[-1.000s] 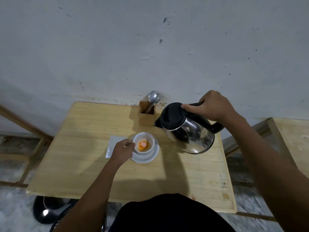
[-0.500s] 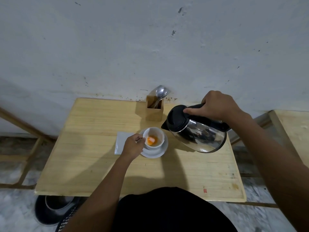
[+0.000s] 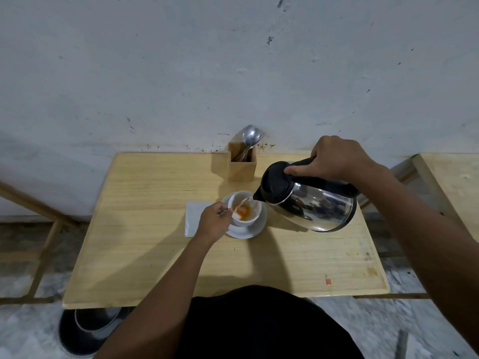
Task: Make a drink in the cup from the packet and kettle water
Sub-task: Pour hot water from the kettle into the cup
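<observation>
A white cup (image 3: 247,218) with orange powder in its bottom stands on a white saucer (image 3: 255,229) in the middle of the wooden table (image 3: 145,229). My left hand (image 3: 213,224) grips the cup's handle on its left side. My right hand (image 3: 334,158) holds the steel kettle (image 3: 308,203) by its black handle, tilted left, with the spout over the cup's rim. A thin stream of water falls from the spout into the cup. A white packet (image 3: 193,220) lies flat on the table, partly under my left hand.
A wooden holder (image 3: 242,168) with spoons and a fork stands at the table's far edge against the white wall. A second wooden table (image 3: 456,182) is at the right. A round black and steel base (image 3: 88,330) sits on the floor under the table's near left corner.
The kettle has tipped further left and its spout has come over the cup, and water now pours out. My left hand stays on the cup's handle.
</observation>
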Tool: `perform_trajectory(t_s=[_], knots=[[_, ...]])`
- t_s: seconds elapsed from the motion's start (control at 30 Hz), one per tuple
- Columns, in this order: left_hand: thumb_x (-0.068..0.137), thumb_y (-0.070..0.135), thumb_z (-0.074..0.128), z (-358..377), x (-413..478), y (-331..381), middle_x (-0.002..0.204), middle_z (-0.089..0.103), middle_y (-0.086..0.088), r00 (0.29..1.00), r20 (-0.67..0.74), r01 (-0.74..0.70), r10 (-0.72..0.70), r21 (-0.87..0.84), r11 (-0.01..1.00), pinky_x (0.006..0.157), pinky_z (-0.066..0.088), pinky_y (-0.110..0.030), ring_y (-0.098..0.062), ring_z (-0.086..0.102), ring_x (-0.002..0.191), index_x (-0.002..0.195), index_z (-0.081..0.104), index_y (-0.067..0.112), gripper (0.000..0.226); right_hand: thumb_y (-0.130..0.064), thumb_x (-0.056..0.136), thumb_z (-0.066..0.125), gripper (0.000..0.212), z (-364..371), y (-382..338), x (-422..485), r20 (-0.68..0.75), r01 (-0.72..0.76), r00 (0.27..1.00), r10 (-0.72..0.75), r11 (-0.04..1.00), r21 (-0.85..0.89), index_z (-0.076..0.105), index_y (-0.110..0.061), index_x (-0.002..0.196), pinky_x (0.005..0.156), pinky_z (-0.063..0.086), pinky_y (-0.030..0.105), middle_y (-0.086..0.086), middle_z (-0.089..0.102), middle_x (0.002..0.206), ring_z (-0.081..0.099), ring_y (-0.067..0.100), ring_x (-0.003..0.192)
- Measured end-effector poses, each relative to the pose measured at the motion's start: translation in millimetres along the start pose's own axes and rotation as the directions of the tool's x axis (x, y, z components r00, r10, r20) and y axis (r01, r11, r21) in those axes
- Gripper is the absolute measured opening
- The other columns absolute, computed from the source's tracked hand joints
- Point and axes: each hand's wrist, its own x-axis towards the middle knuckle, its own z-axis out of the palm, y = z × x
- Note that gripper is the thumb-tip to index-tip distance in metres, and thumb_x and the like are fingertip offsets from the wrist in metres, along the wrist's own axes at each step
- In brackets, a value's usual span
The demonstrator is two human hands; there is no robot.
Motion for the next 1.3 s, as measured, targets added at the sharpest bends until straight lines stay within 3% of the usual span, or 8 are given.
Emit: perform_trajectory(t_s=[0.53,0.73,1.13,1.3], knots=[[0.093,0.022,0.056,-2,4,1,0.092,0.064,-0.007,1.0,0.019,-0.009,0.008,0.028,1.0,0.079,0.058,-0.052,-0.026,0.062,0.081,0.093,0.064,0.012,0.012,-0.087,0.061,0.056,0.077,-7,4,-9,0.0,-0.039,0.999,0.039,0.998,-0.039,0.047,-0.011,0.05,0.05,0.035,0.025,-0.001,0.047,0.048,0.049,0.017,0.047],[0.093,0.02,0.057,-5,5,0,0.076,0.06,-0.001,0.999,0.033,-0.011,0.01,0.023,1.0,0.077,0.058,-0.054,-0.02,0.058,0.067,0.094,0.065,0.007,0.015,-0.087,0.061,0.056,0.077,-10,5,-11,0.014,-0.049,0.999,0.05,0.998,-0.048,0.047,-0.011,0.05,0.052,0.037,0.026,0.0,0.048,0.049,0.051,0.019,0.05],[0.093,0.02,0.056,-4,3,1,0.077,0.061,0.001,0.999,0.03,-0.021,0.02,0.046,0.999,0.078,0.058,-0.053,-0.019,0.059,0.068,0.095,0.065,0.009,0.014,-0.087,0.061,0.054,0.078,-10,7,-17,0.012,-0.043,0.999,0.044,0.998,-0.042,0.052,-0.01,0.051,0.053,0.038,0.027,0.001,0.051,0.051,0.054,0.02,0.052],[0.093,0.02,0.056,-4,3,3,0.077,0.06,0.002,0.999,0.035,-0.013,0.012,0.038,0.999,0.08,0.058,-0.053,-0.017,0.058,0.067,0.094,0.063,0.011,0.011,-0.088,0.06,0.054,0.078,-12,7,-18,0.013,-0.045,0.999,0.045,0.998,-0.047,0.045,-0.011,0.05,0.053,0.037,0.027,0.0,0.048,0.05,0.051,0.02,0.051]])
